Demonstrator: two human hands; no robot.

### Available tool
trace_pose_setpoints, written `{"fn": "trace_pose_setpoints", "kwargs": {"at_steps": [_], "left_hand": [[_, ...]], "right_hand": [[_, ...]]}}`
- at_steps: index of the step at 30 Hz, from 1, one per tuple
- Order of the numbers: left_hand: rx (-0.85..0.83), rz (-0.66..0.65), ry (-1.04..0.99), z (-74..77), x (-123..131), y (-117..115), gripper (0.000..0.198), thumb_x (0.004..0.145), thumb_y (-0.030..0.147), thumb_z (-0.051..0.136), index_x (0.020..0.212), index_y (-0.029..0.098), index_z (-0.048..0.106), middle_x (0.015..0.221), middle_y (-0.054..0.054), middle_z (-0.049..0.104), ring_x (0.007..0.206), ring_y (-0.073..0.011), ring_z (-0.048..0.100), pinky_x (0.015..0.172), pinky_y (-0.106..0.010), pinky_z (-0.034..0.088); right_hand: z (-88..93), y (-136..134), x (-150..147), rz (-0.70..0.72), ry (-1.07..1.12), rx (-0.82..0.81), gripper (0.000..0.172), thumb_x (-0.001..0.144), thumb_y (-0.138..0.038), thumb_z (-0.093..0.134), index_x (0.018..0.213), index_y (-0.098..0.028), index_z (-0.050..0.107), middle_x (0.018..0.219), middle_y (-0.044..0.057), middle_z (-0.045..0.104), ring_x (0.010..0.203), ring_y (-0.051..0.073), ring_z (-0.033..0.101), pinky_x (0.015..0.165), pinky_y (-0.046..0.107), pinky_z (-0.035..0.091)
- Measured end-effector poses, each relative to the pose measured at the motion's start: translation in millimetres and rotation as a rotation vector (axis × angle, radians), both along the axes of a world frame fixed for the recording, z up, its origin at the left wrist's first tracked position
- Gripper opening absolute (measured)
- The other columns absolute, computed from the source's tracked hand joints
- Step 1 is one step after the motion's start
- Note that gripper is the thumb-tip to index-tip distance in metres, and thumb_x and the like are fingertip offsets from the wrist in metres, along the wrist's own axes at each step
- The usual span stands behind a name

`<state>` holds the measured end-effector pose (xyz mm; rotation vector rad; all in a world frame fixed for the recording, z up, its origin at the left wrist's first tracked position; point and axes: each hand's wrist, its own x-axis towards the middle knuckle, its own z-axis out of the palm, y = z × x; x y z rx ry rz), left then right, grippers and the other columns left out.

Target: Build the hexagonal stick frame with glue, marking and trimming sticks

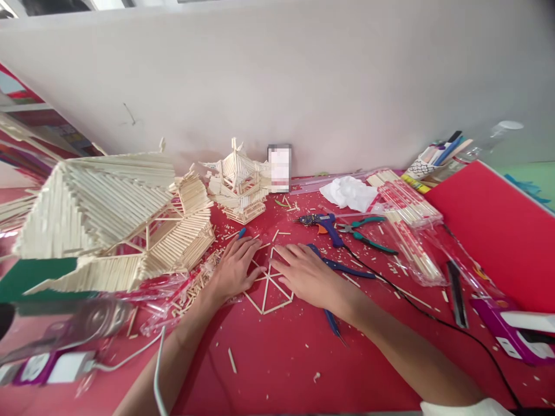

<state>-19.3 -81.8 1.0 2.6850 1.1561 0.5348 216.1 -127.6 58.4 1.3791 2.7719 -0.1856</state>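
A flat hexagonal frame of thin wooden sticks (277,307), with spokes meeting at its middle, lies on the red tabletop (269,370). My left hand (236,267) rests palm down at the frame's left side, fingers stretched out and thumb near the centre. Over the frame's right side lies my right hand (303,274), its fingers extended and touching or just above the sticks. Neither hand grips anything that I can see. Parts of the frame are hidden under both hands. A blue-handled tool (349,268) passes partly beneath my right hand and wrist.
Stick-built pavilion models, one large (117,196) and one small (243,190), stand left and behind. A phone (280,167) leans on the wall. At right lie a glue gun (325,224), green-handled pliers (368,237), bagged chopsticks (407,231) and white tissue (349,192). Stick scraps litter the table.
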Motion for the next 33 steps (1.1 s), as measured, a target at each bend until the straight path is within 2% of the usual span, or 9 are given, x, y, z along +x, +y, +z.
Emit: {"fn": "trace_pose_setpoints", "kwargs": {"at_steps": [6,14,20,27,33], "left_hand": [[-0.006,-0.028,0.048,2.2,-1,-2,0.061,0.100,0.048,0.057,0.153,0.018,0.045,0.141,-0.015,0.063,0.139,-0.0332,0.051,0.126,-0.058,0.030],[-0.057,-0.005,0.004,0.0,0,1,0.075,0.100,0.046,0.058,0.163,0.022,0.026,0.146,-0.015,0.061,0.140,-0.0327,0.051,0.124,-0.059,0.033],[-0.095,-0.021,-0.003,-2.1,0,2,0.078,0.098,0.043,0.062,0.164,0.024,0.025,0.147,-0.013,0.060,0.142,-0.0324,0.050,0.125,-0.060,0.032],[-0.093,-0.048,0.005,-3.6,-4,3,0.073,0.099,0.043,0.062,0.161,0.023,0.030,0.145,-0.011,0.063,0.141,-0.0313,0.050,0.125,-0.060,0.031],[-0.070,-0.086,0.028,-1.2,-5,5,0.070,0.099,0.045,0.062,0.159,0.023,0.035,0.140,-0.010,0.067,0.140,-0.0305,0.052,0.127,-0.059,0.028]], "right_hand": [[-2.5,10,4,0.132,-0.046,-0.057,0.040,0.097,-0.008,0.052,0.133,-0.020,0.065,0.144,0.016,0.058,0.125,0.032,0.055,0.109,0.053,0.043],[-1.6,16,7,0.160,-0.034,-0.104,0.041,0.097,-0.009,0.053,0.134,-0.020,0.065,0.134,0.015,0.063,0.120,0.032,0.058,0.103,0.047,0.049],[-2.7,16,7,0.166,0.019,-0.138,0.044,0.095,-0.006,0.055,0.136,-0.021,0.064,0.128,0.016,0.064,0.119,0.031,0.060,0.103,0.047,0.051],[3.5,16,6,0.133,0.021,-0.213,0.044,0.099,-0.007,0.052,0.139,-0.022,0.063,0.127,0.016,0.064,0.122,0.032,0.059,0.101,0.048,0.054],[0.7,16,6,0.130,0.039,-0.218,0.043,0.100,-0.007,0.051,0.139,-0.022,0.064,0.130,0.017,0.063,0.122,0.032,0.059,0.100,0.049,0.054]]}}
